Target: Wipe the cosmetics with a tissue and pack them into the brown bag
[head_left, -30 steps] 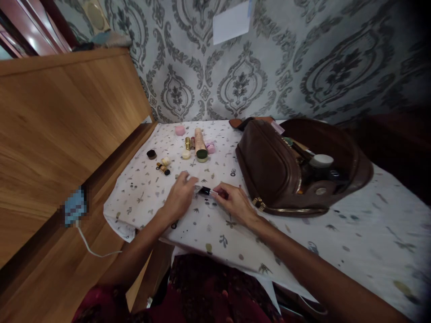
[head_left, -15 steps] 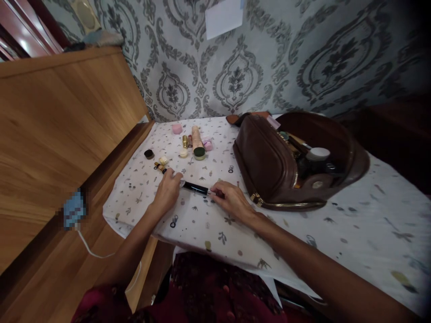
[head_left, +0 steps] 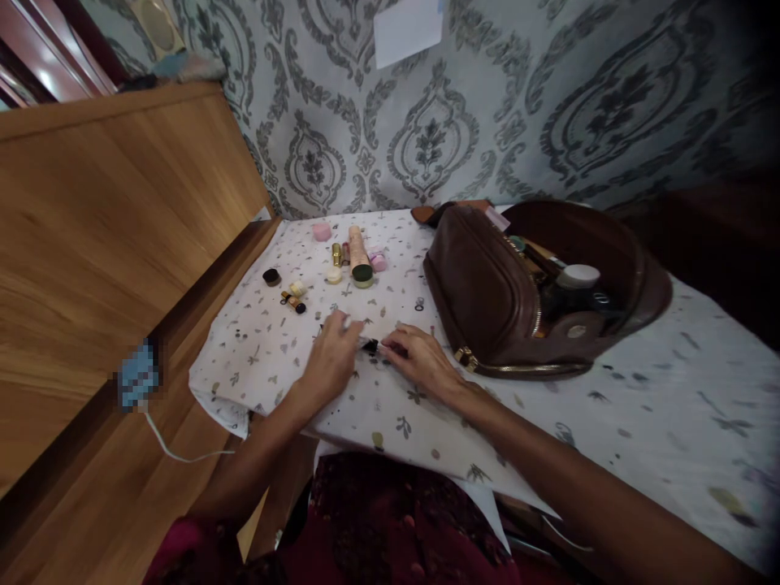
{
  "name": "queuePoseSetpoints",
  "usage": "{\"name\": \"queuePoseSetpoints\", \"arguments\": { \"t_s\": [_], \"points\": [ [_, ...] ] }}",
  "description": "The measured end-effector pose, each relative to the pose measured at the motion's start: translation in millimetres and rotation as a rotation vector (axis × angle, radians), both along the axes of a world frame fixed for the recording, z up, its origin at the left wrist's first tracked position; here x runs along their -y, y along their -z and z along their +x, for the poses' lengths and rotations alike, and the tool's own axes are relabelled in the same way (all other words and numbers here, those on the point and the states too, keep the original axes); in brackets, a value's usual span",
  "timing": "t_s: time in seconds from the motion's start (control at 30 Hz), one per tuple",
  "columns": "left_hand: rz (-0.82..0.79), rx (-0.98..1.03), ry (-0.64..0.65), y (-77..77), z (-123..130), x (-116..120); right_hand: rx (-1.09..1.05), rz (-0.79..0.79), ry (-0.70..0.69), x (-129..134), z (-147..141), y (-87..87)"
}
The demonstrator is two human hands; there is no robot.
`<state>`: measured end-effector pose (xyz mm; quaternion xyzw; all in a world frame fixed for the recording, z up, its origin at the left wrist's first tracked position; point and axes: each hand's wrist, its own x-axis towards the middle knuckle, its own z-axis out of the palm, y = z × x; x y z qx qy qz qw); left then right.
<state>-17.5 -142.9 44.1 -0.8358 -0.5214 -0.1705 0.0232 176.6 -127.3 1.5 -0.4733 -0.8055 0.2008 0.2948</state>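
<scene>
A slim, glossy black tube [head_left: 370, 346] lies between my hands above the patterned cloth; most of it is covered by my fingers. My left hand [head_left: 334, 351] is closed around its left and middle part, with a bit of something white, perhaps tissue, at the fingers. The fingers of my right hand [head_left: 418, 355] pinch the tube's right end. Beyond my left hand lies a small gold-and-black bottle [head_left: 293, 302]. Farther back are a beige squeeze tube [head_left: 358, 248] with a dark green cap, a gold lipstick tube [head_left: 337, 255] and a pale round pot [head_left: 334, 276].
A brown leather bag [head_left: 487, 284] stands unzipped at the right, filled with cosmetics, among them a white-lidded bottle [head_left: 578, 277]. A black cap [head_left: 271, 278] and a pink jar [head_left: 321, 232] sit at the back left. A wooden panel [head_left: 134, 211] borders the table's left.
My left hand has slid right along the black tube, closer to my right hand, and now covers most of it. The gold-and-black bottle has come fully into view. My right hand stays put.
</scene>
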Motion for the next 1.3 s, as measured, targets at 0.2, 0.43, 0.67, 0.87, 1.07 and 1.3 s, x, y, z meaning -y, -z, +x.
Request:
{"name": "queuePoseSetpoints", "arguments": {
  "t_s": [0.2, 0.43, 0.67, 0.87, 1.07, 1.3],
  "points": [
    [-0.063, -0.122, 0.072, 6.8, 24, 5, 0.036, -0.006, -0.005, 0, 0, -0.9],
    [-0.025, -0.149, -0.113, 4.1, -31, -9, -0.027, -0.014, -0.021, 3, -1, -3.1],
    [-0.052, -0.039, -0.188, 18.1, -62, -1, -0.006, -0.032, -0.036, 4, 0, -5.9],
    [0.029, 0.082, -0.094, 16.0, -27, 9, -0.006, -0.043, -0.042, 3, -1, -3.9],
    [-0.049, 0.030, 0.097, 22.7, 11, 22, 0.019, -0.035, -0.033, 3, -1, -2.4],
    [-0.011, 0.027, -0.150, 25.4, -50, 10, -0.040, -0.028, -0.051, 4, 0, -3.1]
  ]
}}
